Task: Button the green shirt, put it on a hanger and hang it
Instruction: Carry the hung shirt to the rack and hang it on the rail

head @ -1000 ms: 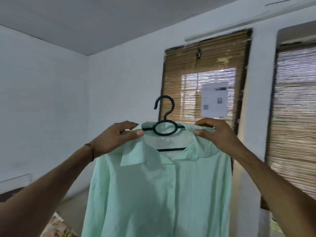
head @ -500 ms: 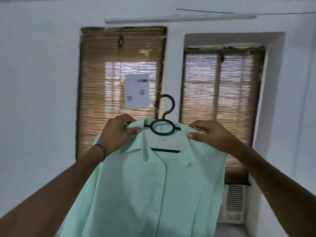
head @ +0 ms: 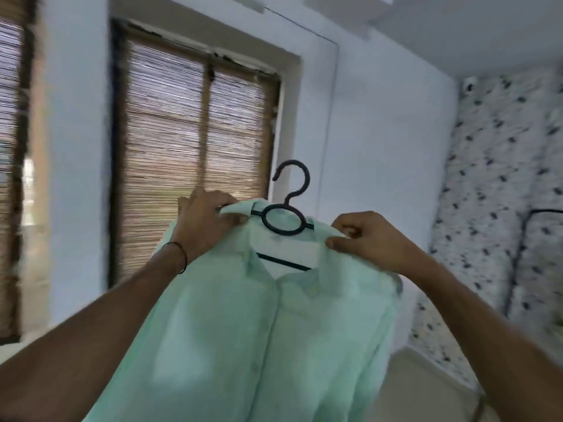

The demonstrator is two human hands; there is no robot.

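The pale green shirt (head: 243,330) hangs on a black plastic hanger (head: 285,222), held up in front of me at chest height. Its front placket looks closed and the collar is spread over the hanger's bar. The hanger's hook sticks up free above the collar, hooked on nothing. My left hand (head: 210,220) pinches the left shoulder and collar of the shirt over the hanger arm. My right hand (head: 365,239) grips the right shoulder the same way. The shirt's lower part runs out of the bottom of the view.
A window with a brown bamboo blind (head: 195,153) is on the white wall behind the shirt, and a second blind (head: 12,178) sits at the far left. On the right stands something covered in white fabric with dark speckles (head: 499,208), with a thin black frame (head: 536,214) beside it.
My view has swung to the right: the paper-covered window has slid out of sight and the speckled fabric has come into view. Both hands keep hold of the shirt on the hanger.
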